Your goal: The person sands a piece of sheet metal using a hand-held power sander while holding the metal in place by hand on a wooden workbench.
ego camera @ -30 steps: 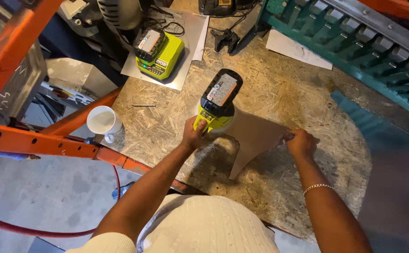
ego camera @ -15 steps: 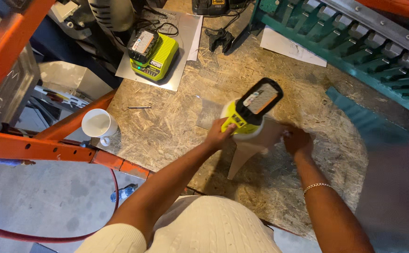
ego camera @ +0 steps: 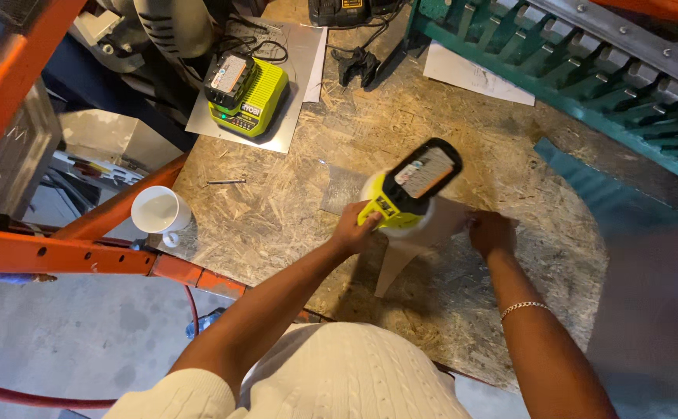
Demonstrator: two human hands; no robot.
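Gripping a yellow-green cordless tool (ego camera: 409, 190) in the left hand (ego camera: 357, 227).
Right hand (ego camera: 492, 232), at its three o'clock, presses fingers closed on a pale metal sheet (ego camera: 409, 252).

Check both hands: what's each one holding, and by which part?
Left hand grips the yellow-green cordless tool by its handle. Right hand presses on the right edge of the thin sheet piece lying on the board; not lifted.
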